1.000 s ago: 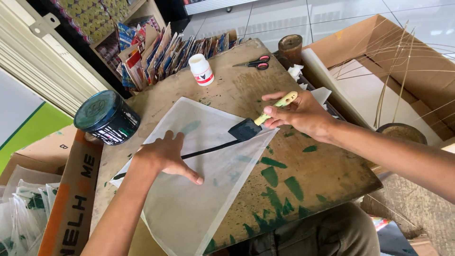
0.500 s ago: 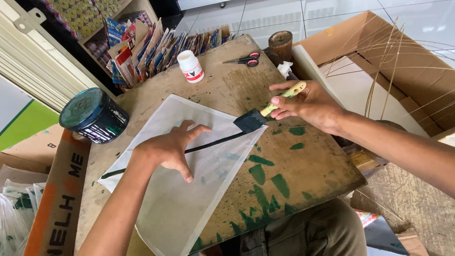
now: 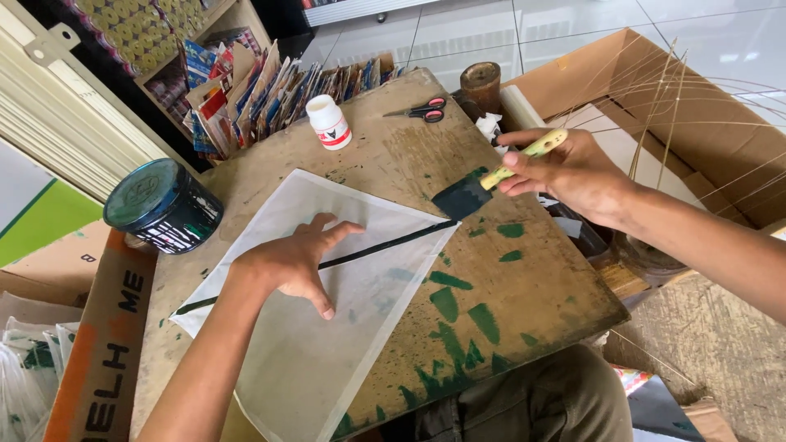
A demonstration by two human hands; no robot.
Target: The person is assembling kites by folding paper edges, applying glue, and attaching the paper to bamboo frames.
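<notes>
A white diamond-shaped paper sheet (image 3: pixel 327 327) lies on the paint-stained wooden board (image 3: pixel 524 278), with a thin dark stick (image 3: pixel 385 245) across it. My left hand (image 3: pixel 299 262) presses flat on the sheet, fingers spread over the stick. My right hand (image 3: pixel 569 168) grips the pale handle of a flat brush (image 3: pixel 467 196). The brush's dark bristles hover just past the sheet's right corner, near the end of the stick.
A dark green paint can (image 3: pixel 164 209) stands at the left. A small white bottle (image 3: pixel 329 123) and red-handled scissors (image 3: pixel 419 110) sit at the back. Cardboard boxes (image 3: pixel 655 90) with thin bamboo sticks lie to the right, packets on a shelf (image 3: pixel 246 82) behind.
The brush has moved off the sheet's corner and lifted to the right. My left hand stays pressed on the sheet, fingers spreading a little wider.
</notes>
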